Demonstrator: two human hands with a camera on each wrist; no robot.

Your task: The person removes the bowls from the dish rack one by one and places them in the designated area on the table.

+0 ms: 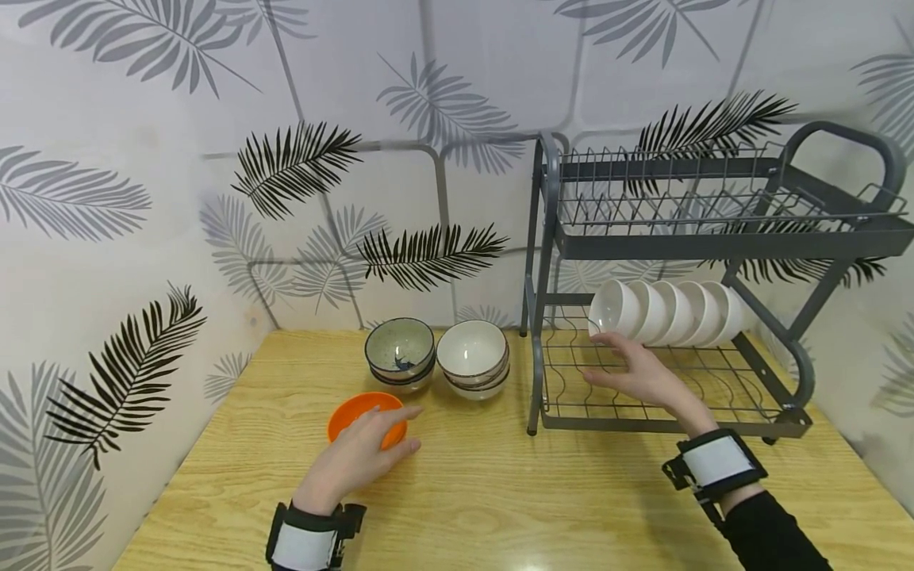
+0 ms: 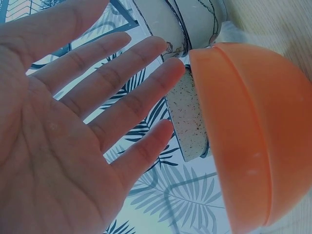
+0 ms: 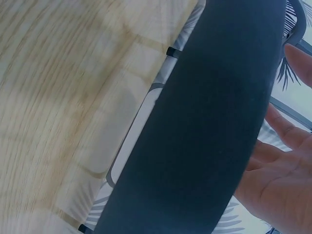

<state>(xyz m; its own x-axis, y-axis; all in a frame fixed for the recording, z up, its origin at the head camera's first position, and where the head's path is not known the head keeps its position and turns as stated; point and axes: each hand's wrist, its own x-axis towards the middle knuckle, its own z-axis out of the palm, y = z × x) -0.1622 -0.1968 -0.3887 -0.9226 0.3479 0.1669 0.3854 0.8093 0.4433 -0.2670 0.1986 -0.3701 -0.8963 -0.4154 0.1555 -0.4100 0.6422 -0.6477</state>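
Observation:
My left hand [image 1: 357, 454] hovers over the near side of an orange bowl [image 1: 346, 412], holding nothing. In the left wrist view its fingers are spread, with fingertips right by the rim of the orange bowl [image 2: 258, 136]. On the lower tier of a grey dish rack [image 1: 607, 424], several white bowls [image 1: 612, 308] stand on edge in a row. My right hand [image 1: 635, 373] reaches in over that tier, index fingertip right at the lower edge of the leftmost bowl, thumb apart from it. The rack's dark front rail [image 3: 195, 117] partly hides the right hand [image 3: 282, 170] in the right wrist view.
Behind the orange bowl sit a stack of greenish speckled bowls [image 1: 401, 345] and a stack of white bowls with dark rims [image 1: 471, 349]. The rack's upper wire tier [image 1: 664, 198] overhangs the white row. A leaf-patterned wall [image 1: 457, 198] closes off the back of the wooden table [image 1: 500, 507].

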